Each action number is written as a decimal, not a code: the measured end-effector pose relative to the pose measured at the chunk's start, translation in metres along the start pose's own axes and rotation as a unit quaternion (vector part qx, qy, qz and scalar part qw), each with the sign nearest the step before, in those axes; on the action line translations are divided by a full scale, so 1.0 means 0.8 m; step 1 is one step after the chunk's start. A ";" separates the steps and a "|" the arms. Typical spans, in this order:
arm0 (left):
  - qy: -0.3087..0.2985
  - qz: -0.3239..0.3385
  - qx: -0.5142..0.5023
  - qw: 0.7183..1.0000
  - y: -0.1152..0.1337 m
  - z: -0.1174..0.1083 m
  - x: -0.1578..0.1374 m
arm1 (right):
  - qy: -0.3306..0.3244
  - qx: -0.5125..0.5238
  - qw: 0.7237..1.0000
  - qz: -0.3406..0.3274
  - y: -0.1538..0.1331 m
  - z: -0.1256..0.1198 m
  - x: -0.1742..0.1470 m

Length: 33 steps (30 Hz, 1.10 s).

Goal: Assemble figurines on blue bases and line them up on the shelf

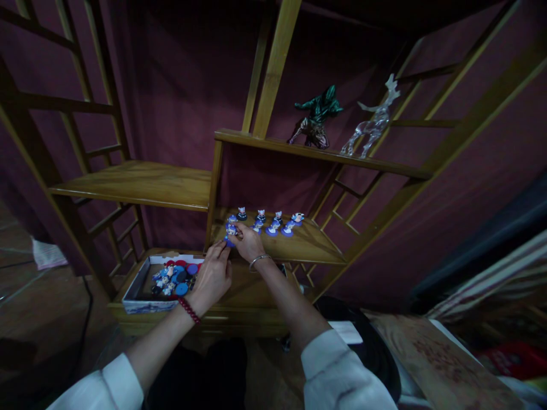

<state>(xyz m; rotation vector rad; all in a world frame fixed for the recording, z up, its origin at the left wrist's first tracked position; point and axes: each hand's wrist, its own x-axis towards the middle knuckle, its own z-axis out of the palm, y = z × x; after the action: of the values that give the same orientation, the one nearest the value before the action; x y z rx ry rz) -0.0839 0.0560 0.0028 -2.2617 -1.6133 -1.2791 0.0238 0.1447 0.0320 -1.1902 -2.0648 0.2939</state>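
Observation:
My right hand (249, 242), with a silver bangle at the wrist, pinches a small purple-and-white figurine (231, 231) at the left end of a wooden shelf (299, 245). At the figurine's blue-purple base are the fingertips of my left hand (213, 276), its fingers bent together; a red bead bracelet circles that wrist. Just behind stands another purple figurine (232, 218). Further right, several purple-based figurines (272, 228) form a front row. Small dark-and-white cat-like figurines (261, 215) make up the back row, with a differently posed figurine (298, 218) at its right end.
An open box (149, 304) of jumbled figurines and round bases (175, 278) sits on the lower ledge, left of my hands. Overhead, a shelf board (273, 146) carries a green hooded statue (320, 117) and a clear deer ornament (371, 128). A wooden divider (215, 188) rises left of the figurines.

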 end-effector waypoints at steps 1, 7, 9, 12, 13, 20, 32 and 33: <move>0.002 0.002 0.004 1.000 -0.001 0.000 0.000 | 0.007 0.019 1.000 0.003 0.001 0.001 -0.002; 0.008 0.010 0.005 1.000 -0.003 0.004 -0.003 | 0.047 0.070 0.996 0.038 0.002 0.000 -0.017; 0.010 0.013 0.003 1.000 -0.003 0.004 -0.004 | 0.046 0.027 0.997 0.054 0.001 -0.003 -0.019; 0.010 0.017 0.003 1.000 -0.003 0.004 -0.004 | 0.030 -0.019 0.997 0.067 -0.001 -0.007 -0.018; 0.008 0.018 0.003 1.000 -0.002 0.004 -0.004 | 0.023 -0.027 0.997 0.068 -0.002 -0.008 -0.018; 0.006 0.023 0.002 1.000 -0.003 0.006 -0.004 | -0.010 -0.062 0.996 0.059 -0.004 -0.009 -0.012; 0.001 0.033 0.009 0.999 -0.006 0.008 -0.006 | -0.038 -0.064 0.994 0.080 -0.005 -0.012 -0.006; 0.002 0.033 0.007 0.999 -0.006 0.008 -0.006 | -0.039 -0.064 0.994 0.081 -0.004 -0.011 -0.006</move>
<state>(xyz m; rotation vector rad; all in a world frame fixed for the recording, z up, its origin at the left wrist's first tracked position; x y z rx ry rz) -0.0841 0.0580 -0.0062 -2.2826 -1.5284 -1.2522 0.0292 0.1377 0.0382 -1.4480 -2.0848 0.2916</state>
